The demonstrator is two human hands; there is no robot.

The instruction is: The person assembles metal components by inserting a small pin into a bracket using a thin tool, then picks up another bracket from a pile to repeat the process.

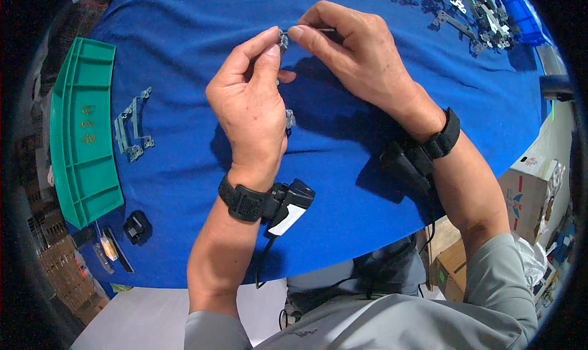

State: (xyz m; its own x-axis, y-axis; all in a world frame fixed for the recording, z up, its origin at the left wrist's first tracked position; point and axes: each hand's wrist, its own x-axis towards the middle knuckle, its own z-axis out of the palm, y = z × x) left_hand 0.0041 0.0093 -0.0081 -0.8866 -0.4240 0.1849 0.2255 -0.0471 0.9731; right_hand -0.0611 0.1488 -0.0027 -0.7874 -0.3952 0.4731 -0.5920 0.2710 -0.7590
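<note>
Near the far middle of the blue cloth, my left hand pinches a small metal bracket between thumb and forefinger. Lower down, another shiny metal piece shows beside the same palm; whether it belongs to that bracket is hidden by the hand. My right hand comes in from the right, its thumb and forefinger closed on a thin metal rod. The tip of that pinch meets the bracket's edge, and the rod's back end sticks out toward the right across the fingers.
A green ribbed tray with small brass-coloured parts lies at the left, beside a grey metal bracket frame. A black object and hand tools rest nearer. Metal brackets pile up far right by a blue bin.
</note>
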